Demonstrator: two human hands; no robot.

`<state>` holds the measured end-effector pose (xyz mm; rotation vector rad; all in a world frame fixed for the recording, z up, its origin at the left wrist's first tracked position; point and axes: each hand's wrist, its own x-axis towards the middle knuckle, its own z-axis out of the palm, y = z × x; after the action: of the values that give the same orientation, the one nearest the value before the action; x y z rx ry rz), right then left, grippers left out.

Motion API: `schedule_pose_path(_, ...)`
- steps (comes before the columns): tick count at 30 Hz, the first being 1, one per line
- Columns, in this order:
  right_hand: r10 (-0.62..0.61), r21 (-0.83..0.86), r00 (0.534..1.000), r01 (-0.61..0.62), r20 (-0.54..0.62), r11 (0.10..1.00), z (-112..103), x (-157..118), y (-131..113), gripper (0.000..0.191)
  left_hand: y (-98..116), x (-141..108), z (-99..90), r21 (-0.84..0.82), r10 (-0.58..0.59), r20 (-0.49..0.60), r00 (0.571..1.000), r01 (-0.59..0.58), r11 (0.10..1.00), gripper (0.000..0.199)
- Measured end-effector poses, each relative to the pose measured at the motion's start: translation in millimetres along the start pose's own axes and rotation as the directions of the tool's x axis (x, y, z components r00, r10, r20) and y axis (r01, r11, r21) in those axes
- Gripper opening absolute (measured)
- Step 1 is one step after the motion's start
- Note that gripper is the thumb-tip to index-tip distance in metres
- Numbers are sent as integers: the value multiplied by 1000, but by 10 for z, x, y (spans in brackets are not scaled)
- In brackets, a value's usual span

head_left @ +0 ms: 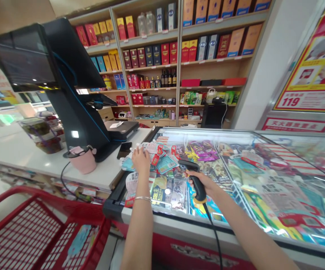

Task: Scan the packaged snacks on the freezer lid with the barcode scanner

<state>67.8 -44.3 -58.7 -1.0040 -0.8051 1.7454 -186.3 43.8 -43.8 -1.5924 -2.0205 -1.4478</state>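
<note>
My left hand [141, 160] lies over the left end of a pile of flat pouches, its fingers slightly bent and apart. These pouches [166, 164] are pale blue, white and red, with barcode panels and small white caps. They rest on the glass top of a chest freezer [173, 217]. In my right hand [203, 182] is a black barcode scanner [198, 187], its head pointing left toward the pile and its cable hanging down in front of the freezer. A white and red pouch [131, 183] sits apart from the pile, left of my forearm.
A red shopping cart [52, 204] holding a few packs stands at lower left. On the white counter [106, 178] are a checkout terminal [78, 97], a pink cup [83, 160], a phone [124, 150] and stacked food tubs [42, 135]. Shelves of boxed bottles [152, 56] line the back.
</note>
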Motion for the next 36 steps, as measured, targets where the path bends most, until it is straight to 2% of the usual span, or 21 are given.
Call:
schedule_pose_path(5, -44, 33, 999, 45, -18, 998, 4, 57, 20, 11, 74, -19, -18, 19, 42, -20, 999, -42, 999, 39)
schedule_pose_path(8, -90, 58, 991, 96, -103, 994, -6, 13, -33, 10, 182, -60, -15, 3, 142, -28, 989, -142, 990, 41)
schedule_pose_path(11, -139, 69, 981, 149, -137, 986, -109, -175, -163, 9, 363, -97, -3, -41, 280, -16, 960, -280, 959, 40)
schedule_pose_path(14, -211, 68, 965, 224, -154, 972, -331, -494, -363, 10, 672, -161, 33, -105, 380, 24, 924, -376, 921, 39)
schedule_pose_path(18, -316, 19, 923, 328, -218, 945, -753, -984, -678, 12, 1313, -462, 130, -232, 465, 112, 878, -432, 871, 40)
schedule_pose_path(21, -352, 1, 893, 367, -281, 930, -1131, -1345, -875, 12, 1879, -894, 198, -304, 548, 186, 816, -483, 821, 40)
schedule_pose_path(23, -372, -5, 872, 391, -319, 920, -1410, -1575, -956, 13, 2228, -1226, 231, -347, 620, 234, 749, -531, 773, 40)
schedule_pose_path(26, -384, -31, 841, 404, -381, 914, -1848, -1888, -992, 14, 2632, -1674, 282, -375, 658, 348, 668, -544, 751, 40)
schedule_pose_path(28, -385, -55, 812, 403, -439, 914, -2123, -2052, -975, 15, 2806, -1896, 335, -367, 622, 479, 619, -502, 783, 40)
schedule_pose_path(31, -397, -81, 765, 416, -508, 906, -2464, -2198, -918, 18, 2955, -2112, 446, -368, 525, 695, 491, -384, 847, 50)
schedule_pose_path(33, -385, -69, 765, 411, -517, 909, -2631, -2222, -867, 17, 3012, -2203, 532, -374, 472, 779, 413, -297, 878, 62)
schedule_pose_path(36, -347, 10, 795, 405, -497, 914, -2802, -2174, -777, 16, 3073, -2300, 645, -347, 423, 829, 366, -258, 902, 78)
